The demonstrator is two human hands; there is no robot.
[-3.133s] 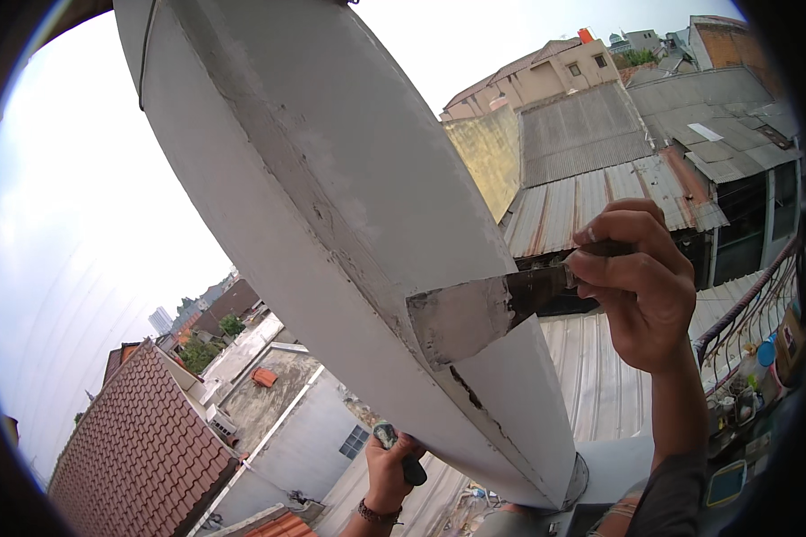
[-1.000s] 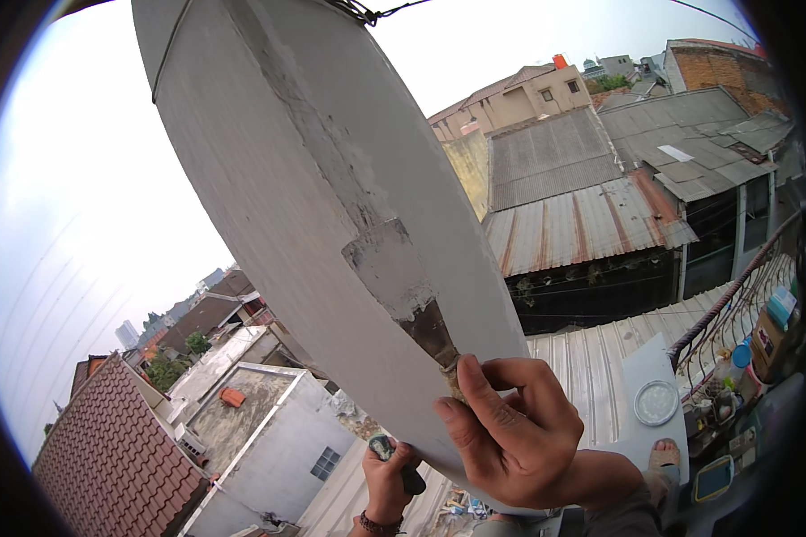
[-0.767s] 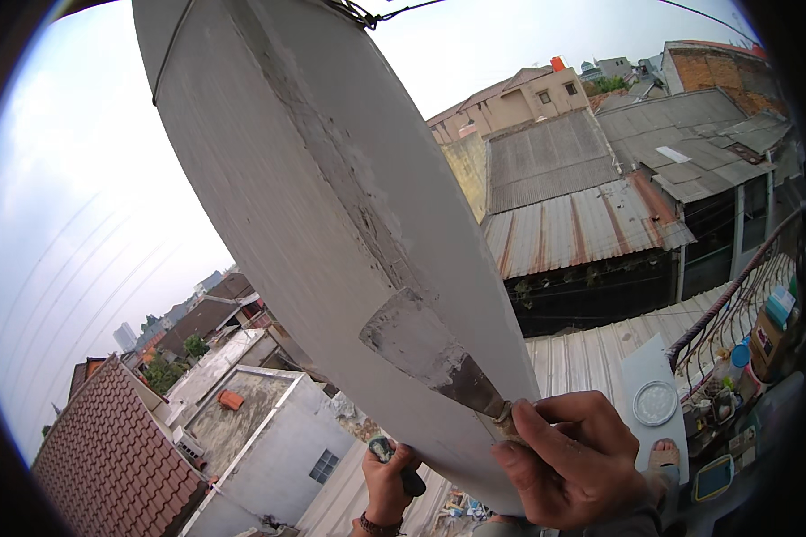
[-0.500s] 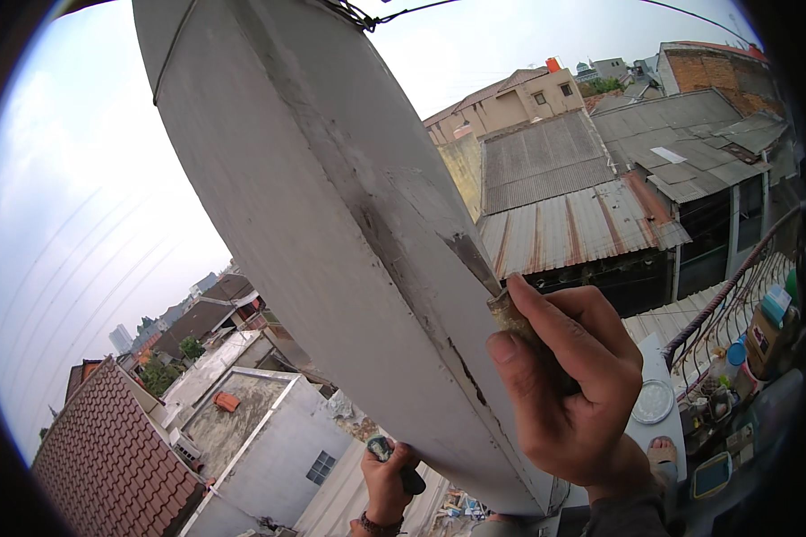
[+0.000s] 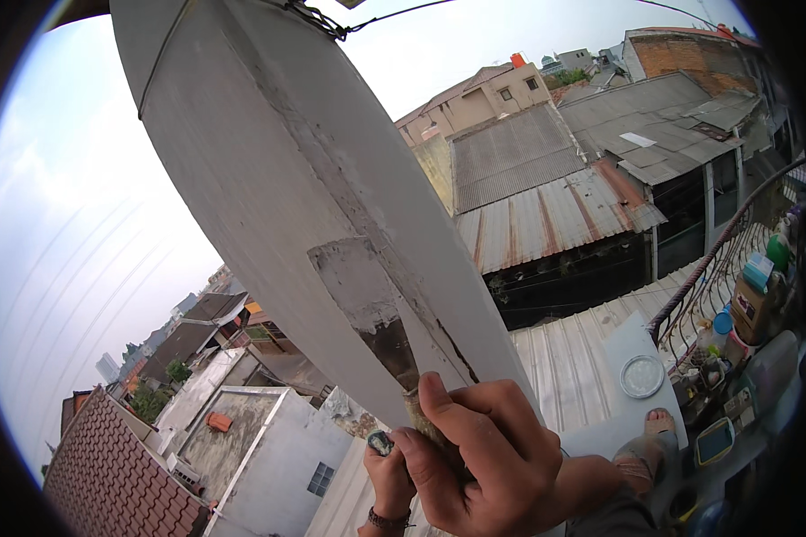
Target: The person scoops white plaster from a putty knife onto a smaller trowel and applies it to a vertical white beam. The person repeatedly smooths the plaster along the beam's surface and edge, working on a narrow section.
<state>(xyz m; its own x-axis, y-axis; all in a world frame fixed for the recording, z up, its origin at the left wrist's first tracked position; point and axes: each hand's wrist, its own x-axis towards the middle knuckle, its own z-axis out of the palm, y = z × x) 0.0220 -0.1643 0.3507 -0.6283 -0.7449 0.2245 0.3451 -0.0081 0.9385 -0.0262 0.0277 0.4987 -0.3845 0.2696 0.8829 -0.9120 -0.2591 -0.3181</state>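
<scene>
A tall pale grey column (image 5: 233, 170) slants through the middle, with a rough, stained seam and a dark crack (image 5: 457, 349) along its edge. My right hand (image 5: 493, 456) grips a putty knife (image 5: 392, 349) by its worn handle. The broad blade lies against the column's left face, its upper part coated with grey putty and its lower part dark. Just behind and left of it, my left hand (image 5: 390, 483), with a bracelet at the wrist, is closed round a dark handle (image 5: 381, 442). What that handle belongs to is hidden.
Rooftops lie far below on both sides, a tiled roof (image 5: 125, 465) at left and rusty metal sheets (image 5: 555, 215) at right. At lower right are a round lid (image 5: 642, 376), my bare foot (image 5: 658, 425), a curved railing (image 5: 716, 242) and clutter. Wires (image 5: 331, 27) cross the top.
My right hand has moved left and down, taking the putty knife from the column's right face across the seam to its left face. My left hand stays low, now partly covered.
</scene>
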